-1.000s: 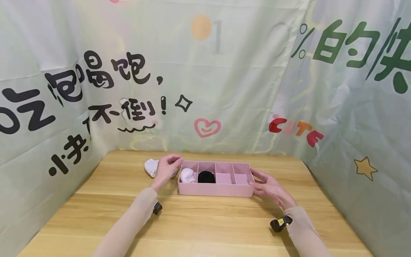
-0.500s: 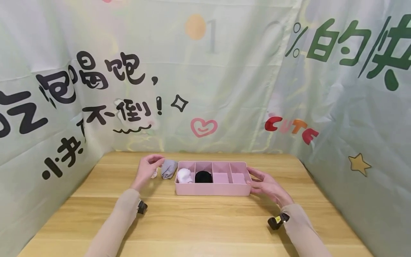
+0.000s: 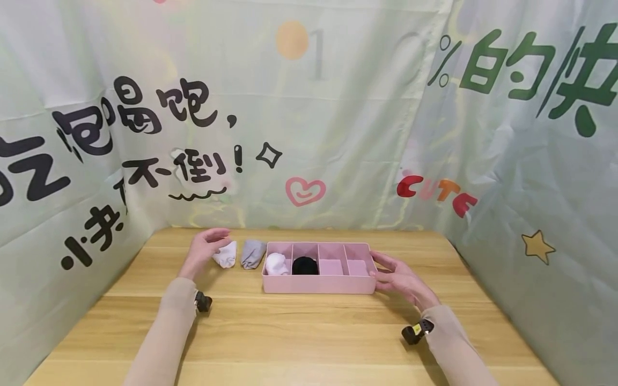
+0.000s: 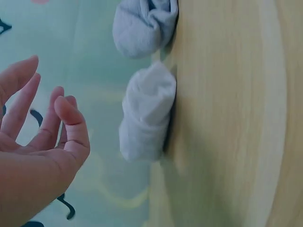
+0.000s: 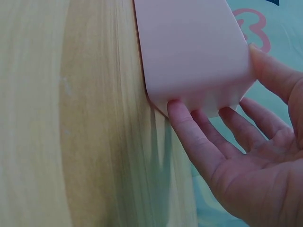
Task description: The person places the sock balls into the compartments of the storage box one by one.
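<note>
While the head view is showing a pink divided tray (image 3: 318, 283) on the counter (image 3: 299, 332) holding a white sock roll (image 3: 277, 264) and a black one (image 3: 304, 265) with two compartments sitting bare, a white roll (image 3: 226, 254) and a grey roll (image 3: 252, 253) are lying outside, so the sorting is looking about half done. Seen from the left wrist, the left hand (image 4: 40, 142) is hovering with its grip released, near the white roll (image 4: 147, 111) but apart from it, the grey roll (image 4: 142, 26) lying beyond; from the right wrist, the right hand (image 5: 236, 156) is bracing the tray's end wall (image 5: 194, 52), thumb and fingers straight against it, grasping nothing.

Left hand (image 3: 203, 247) moved left, away from pink tray (image 3: 318, 284); it now sits open just beside white sock roll (image 3: 226, 254). That uncovered grey sock roll (image 3: 252, 253), now lying between white roll and tray on desk (image 3: 299, 332).
</note>
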A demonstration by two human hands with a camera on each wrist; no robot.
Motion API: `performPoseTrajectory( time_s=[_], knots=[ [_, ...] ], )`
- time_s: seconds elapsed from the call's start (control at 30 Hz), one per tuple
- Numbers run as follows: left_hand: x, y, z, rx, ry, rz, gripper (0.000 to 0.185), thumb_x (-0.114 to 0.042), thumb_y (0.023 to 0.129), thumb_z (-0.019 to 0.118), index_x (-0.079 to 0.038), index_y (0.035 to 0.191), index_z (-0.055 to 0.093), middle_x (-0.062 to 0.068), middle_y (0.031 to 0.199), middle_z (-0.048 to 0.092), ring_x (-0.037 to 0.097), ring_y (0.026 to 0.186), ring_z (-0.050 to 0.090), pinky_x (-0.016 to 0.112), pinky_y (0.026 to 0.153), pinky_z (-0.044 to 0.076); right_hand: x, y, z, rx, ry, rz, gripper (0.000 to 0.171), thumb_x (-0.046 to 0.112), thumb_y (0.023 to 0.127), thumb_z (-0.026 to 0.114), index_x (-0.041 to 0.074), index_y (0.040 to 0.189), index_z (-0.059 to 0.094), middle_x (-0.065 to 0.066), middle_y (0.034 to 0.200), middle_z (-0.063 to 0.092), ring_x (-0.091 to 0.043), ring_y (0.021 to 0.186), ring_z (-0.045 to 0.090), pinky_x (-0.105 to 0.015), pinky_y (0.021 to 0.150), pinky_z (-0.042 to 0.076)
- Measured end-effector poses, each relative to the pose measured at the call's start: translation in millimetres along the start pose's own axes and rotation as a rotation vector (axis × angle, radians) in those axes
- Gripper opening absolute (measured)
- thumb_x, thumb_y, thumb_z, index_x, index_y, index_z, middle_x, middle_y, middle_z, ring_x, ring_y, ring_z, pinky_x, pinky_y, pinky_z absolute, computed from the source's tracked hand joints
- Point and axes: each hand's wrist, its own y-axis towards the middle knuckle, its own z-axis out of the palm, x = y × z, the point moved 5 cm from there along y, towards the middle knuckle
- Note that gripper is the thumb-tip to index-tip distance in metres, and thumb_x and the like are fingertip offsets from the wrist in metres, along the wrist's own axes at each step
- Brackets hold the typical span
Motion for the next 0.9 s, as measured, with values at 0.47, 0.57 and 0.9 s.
performPoseTrajectory(
  time_s=[0.47,0.57,0.9],
  knots=[
    [29.8,10.2,-11.5,0.06,0.081,-0.159,0.061,-0.011,0.089,0.069,-0.002,0.144,0.045,0.021,0.154,0.035,0.039,0.137,0.033,0.051,0.113,0.031,-1.0,0.8,-0.1,0.009,0.014,-0.004,0.073,0.002,0.095,0.06,0.004,0.156,0.02,-0.023,0.161,0.017,-0.044,0.141,0.032,-0.042,0.097,0.052],
    [34.3,10.1,-9.6,0.094,0.075,-0.183,0.065,-0.01,0.089,0.068,-0.003,0.147,0.04,0.021,0.157,0.031,0.037,0.132,0.038,0.049,0.108,0.036,-0.7,0.5,-0.1,0.009,0.012,-0.004,0.074,0.003,0.094,0.061,0.004,0.156,0.02,-0.023,0.161,0.017,-0.044,0.14,0.033,-0.042,0.098,0.051],
    [41.3,11.1,-1.0,0.19,0.035,-0.187,0.068,0.001,0.088,0.064,0.0,0.15,0.034,0.029,0.148,0.038,0.011,0.094,0.058,0.028,0.084,0.053,-1.4,0.2,-0.4,0.008,0.011,-0.001,0.075,0.004,0.094,0.062,0.004,0.156,0.02,-0.023,0.161,0.016,-0.041,0.138,0.036,-0.042,0.098,0.051]
  ],
)
